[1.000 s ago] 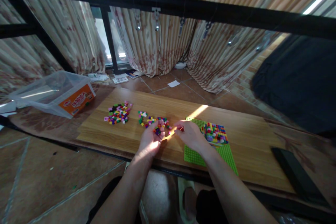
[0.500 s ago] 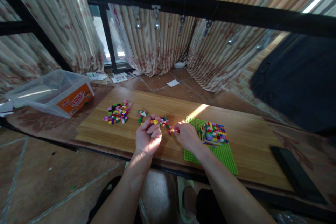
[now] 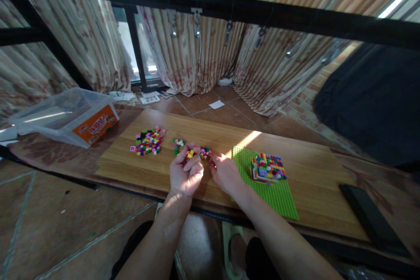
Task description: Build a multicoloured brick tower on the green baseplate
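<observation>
My left hand (image 3: 187, 173) is palm up with curled fingers around several small toy bricks (image 3: 190, 154), a yellow one among them. To its right, my right hand (image 3: 226, 175) is closed, its fingertips down by the table on a small red brick (image 3: 213, 165). Just beyond the hands lies a small pile of mixed bricks (image 3: 205, 152). A green studded baseplate (image 3: 274, 199) rests right of my right hand, and on it stands a block built of many coloured bricks (image 3: 268, 167).
A larger heap of loose bricks (image 3: 148, 141) and a small green-and-white group (image 3: 178, 144) lie on the wooden board (image 3: 124, 170). A clear plastic bin (image 3: 65, 118) with an orange label stands at the left. A flat black object (image 3: 370, 216) lies at the right end.
My right hand has shifted slightly left, off the baseplate's edge and closer to the small brick pile and my left hand. The left hand stays nearly in place with its bricks.
</observation>
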Motion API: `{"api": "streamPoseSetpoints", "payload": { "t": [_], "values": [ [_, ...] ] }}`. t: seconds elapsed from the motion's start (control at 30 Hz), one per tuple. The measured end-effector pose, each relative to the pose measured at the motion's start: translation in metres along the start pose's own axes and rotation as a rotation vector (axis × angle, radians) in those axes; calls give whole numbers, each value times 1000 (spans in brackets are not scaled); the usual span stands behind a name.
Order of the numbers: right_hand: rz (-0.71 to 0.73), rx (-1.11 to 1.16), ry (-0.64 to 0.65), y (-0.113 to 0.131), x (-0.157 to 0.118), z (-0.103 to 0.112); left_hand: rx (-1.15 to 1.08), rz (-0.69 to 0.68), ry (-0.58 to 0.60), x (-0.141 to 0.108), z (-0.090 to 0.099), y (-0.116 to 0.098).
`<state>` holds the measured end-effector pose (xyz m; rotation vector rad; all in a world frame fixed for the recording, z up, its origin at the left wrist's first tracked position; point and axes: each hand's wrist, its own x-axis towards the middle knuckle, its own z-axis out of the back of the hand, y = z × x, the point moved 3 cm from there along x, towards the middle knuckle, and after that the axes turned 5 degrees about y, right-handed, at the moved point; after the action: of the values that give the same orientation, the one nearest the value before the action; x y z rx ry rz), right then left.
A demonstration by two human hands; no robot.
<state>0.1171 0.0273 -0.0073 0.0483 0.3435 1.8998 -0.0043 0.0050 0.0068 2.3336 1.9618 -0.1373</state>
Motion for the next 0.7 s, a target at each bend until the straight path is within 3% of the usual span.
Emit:
{"api": "streamPoseSetpoints", "payload": {
  "t": [0.13, 0.23, 0.4, 0.5, 0.6, 0.7],
  "values": [
    [36, 35, -36, 2, 1, 1, 64, 15, -39, 1, 1, 1],
    [4, 184, -101, -6, 1, 11, 159, 32, -148, 5, 7, 2],
    [26, 896, -256, -17, -2, 28, 283, -49, -391, 10, 21, 4],
    [112, 1123, -248, -8, -4, 30, 301, -20, -339, 13, 20, 13],
    [173, 1100, -252, 0, -6, 29, 303, 26, -234, 14, 18, 23],
    [132, 1082, -328, -8, -6, 32, 304, 26, -238, 15, 18, 26]
  ]
}}
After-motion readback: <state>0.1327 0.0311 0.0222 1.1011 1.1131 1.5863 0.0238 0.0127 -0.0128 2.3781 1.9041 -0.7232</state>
